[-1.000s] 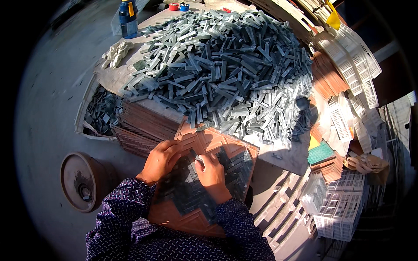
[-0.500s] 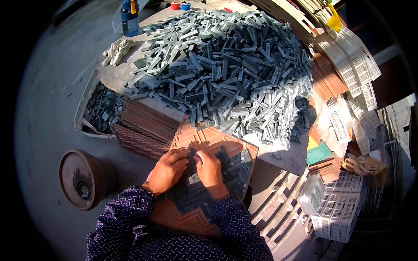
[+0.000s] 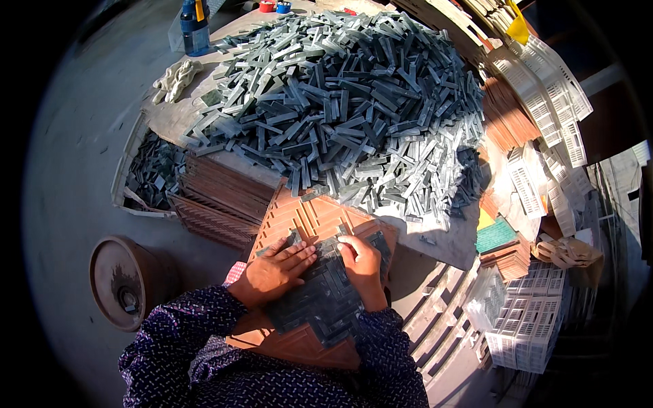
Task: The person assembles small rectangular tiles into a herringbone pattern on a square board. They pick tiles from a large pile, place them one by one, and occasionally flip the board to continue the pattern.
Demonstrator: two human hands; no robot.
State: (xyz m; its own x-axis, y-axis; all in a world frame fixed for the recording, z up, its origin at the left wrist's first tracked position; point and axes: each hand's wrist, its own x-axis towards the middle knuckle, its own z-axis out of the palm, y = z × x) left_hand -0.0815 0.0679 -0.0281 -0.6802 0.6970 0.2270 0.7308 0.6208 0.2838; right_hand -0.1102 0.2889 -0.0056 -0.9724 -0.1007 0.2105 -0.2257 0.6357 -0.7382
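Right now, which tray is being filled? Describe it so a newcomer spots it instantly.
Start at the big heap of grey strips on the table. Just below it, the brown grooved tray lies under both hands. Unlike the empty brown trays stacked to its left, it carries grey strips in a herringbone pattern.

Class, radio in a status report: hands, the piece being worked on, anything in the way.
Both hands, left and right, flat on grey strips in the brown tray. Nothing gripped. Strip heap just beyond.

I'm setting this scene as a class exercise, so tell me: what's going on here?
A person is laying small grey strips in a zigzag pattern on a ridged brown tray. The left hand lies flat on the laid strips; the right hand presses beside it. A big heap of loose grey strips covers the table just beyond.
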